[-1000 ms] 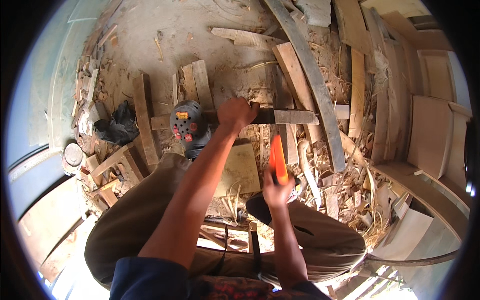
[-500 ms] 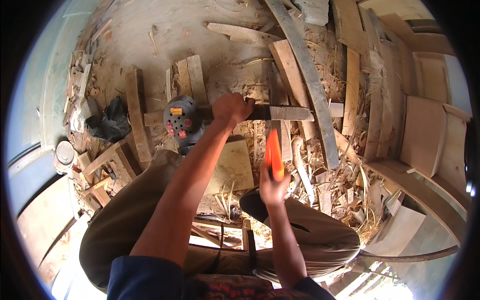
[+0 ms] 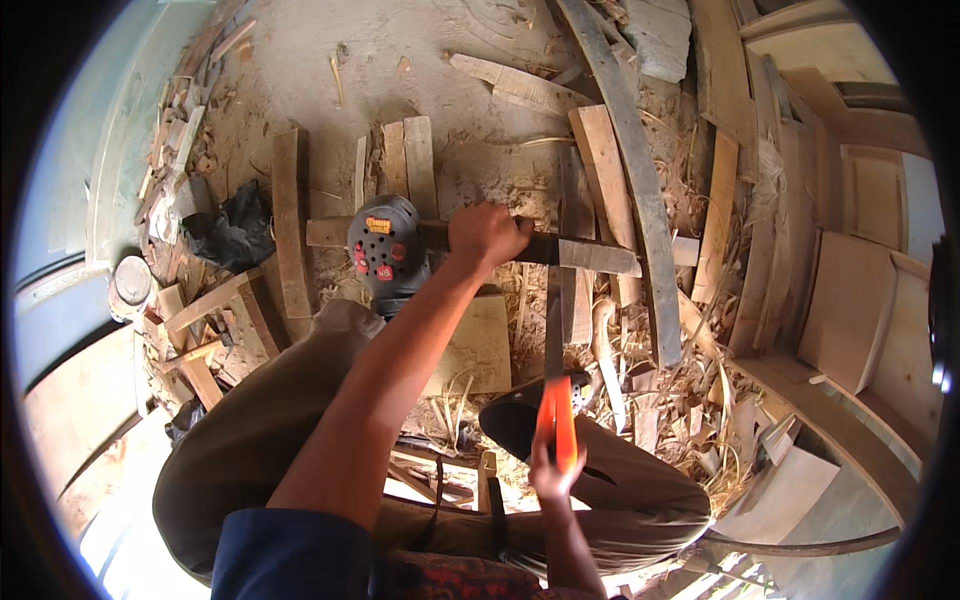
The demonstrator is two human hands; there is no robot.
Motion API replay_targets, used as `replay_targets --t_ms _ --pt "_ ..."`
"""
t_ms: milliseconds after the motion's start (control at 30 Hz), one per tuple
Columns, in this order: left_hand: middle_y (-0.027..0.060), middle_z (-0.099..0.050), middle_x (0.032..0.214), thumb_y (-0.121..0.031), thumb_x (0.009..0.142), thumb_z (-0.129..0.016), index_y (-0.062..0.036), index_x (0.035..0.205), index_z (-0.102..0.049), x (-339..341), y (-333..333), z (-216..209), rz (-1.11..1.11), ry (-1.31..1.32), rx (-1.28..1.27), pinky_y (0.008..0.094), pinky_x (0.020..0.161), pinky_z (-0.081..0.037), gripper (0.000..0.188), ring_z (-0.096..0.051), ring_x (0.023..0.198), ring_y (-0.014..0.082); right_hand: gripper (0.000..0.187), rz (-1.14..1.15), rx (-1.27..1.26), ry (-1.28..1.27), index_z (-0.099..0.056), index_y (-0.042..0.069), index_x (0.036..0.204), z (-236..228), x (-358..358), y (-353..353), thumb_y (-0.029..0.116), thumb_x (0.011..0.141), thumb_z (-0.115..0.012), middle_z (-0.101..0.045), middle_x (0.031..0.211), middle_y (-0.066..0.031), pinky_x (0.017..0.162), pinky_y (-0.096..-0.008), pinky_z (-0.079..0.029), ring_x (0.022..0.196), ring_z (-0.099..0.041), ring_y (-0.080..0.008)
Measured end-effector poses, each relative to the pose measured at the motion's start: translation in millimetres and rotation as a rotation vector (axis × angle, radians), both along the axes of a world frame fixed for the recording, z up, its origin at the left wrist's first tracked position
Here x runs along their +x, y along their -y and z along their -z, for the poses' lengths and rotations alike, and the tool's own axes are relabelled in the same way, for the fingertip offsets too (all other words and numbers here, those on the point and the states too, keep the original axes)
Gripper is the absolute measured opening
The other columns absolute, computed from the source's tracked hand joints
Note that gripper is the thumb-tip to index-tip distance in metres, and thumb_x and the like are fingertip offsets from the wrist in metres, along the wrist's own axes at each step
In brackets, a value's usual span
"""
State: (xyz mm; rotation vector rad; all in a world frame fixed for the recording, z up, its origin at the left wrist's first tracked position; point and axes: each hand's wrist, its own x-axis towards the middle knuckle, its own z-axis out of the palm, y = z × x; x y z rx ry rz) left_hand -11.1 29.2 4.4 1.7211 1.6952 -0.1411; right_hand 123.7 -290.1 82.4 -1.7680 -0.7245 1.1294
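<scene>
My right hand (image 3: 552, 474) is closed round the orange handle of a handsaw (image 3: 561, 425), low in front of me above my bent leg. Its dark blade points away from me and meets a wooden plank (image 3: 598, 257) that lies crosswise. My left hand (image 3: 487, 238) is clenched on that plank, just left of the blade. A dark grey clog (image 3: 385, 245) on my left foot presses on the plank further left. The plank's right end juts out beyond the blade.
Loose boards (image 3: 292, 220) lie about the dusty ground. A long grey board (image 3: 640, 190) slants past the plank's right end. Wood shavings (image 3: 720, 430) cover the floor at right. A black plastic bag (image 3: 235, 230) and a round tin (image 3: 130, 285) are at left.
My right hand has drawn the handsaw back toward me, so more of the blade shows. My left hand still grips the plank. The whole view has shifted slightly.
</scene>
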Motion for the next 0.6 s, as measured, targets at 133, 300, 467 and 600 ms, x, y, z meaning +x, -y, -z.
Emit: replay_targets --t_ms 133,300,467,600 --pt "0.0214 -0.073 0.085 -0.053 0.089 -0.056 -0.0031 0.084 -0.076 5.3 6.1 10.6 -0.073 -0.007 0.119 0.0463 0.079 -0.057 0.055 -0.072 0.085 0.0376 0.027 0.321 0.04 -0.389 -0.061 -0.002 0.116 5.7 4.5 -5.8 0.003 0.089 -0.064 -0.066 0.111 -0.0129 0.091 -0.0334 -0.052 0.101 -0.065 -0.0178" --pt "0.0222 -0.072 0.085 -0.053 0.09 -0.054 -0.0032 0.085 -0.076 -0.1 5.5 16.0 0.005 -0.066 0.024 0.048 0.077 -0.057 0.054 -0.072 0.084 0.0386 0.024 -0.103 -0.309 0.078 -0.058 -0.001 0.111 32.1 -3.2 -115.1 0.006 0.089 -0.065 -0.063 0.101 -0.01 0.076 -0.0278 -0.051 0.088 -0.062 -0.0143" --pt "0.0227 -0.072 0.083 -0.055 0.09 -0.055 -0.0019 0.083 -0.076 8.3 -3.8 1.2 0.0 -0.063 -0.008 0.0483 0.075 -0.057 0.057 -0.072 0.083 0.0382 0.044 -0.126 0.053 0.208 -0.051 -0.009 0.124 -19.9 10.0 47.8 0.0 0.082 -0.062 -0.061 0.114 -0.0214 0.095 -0.0362 -0.05 0.107 -0.063 -0.0265" --pt "0.0229 -0.072 0.082 -0.055 0.091 -0.054 -0.0021 0.081 -0.076 3.5 6.0 19.0 -0.011 -0.109 0.147 0.0479 0.075 -0.057 0.058 -0.072 0.084 0.0385 0.015 -0.003 -0.138 0.012 -0.061 -0.001 0.095 23.0 1.8 -97.3 0.01 0.089 -0.069 -0.064 0.083 -0.0082 0.063 -0.0313 -0.043 0.072 -0.053 -0.0137"
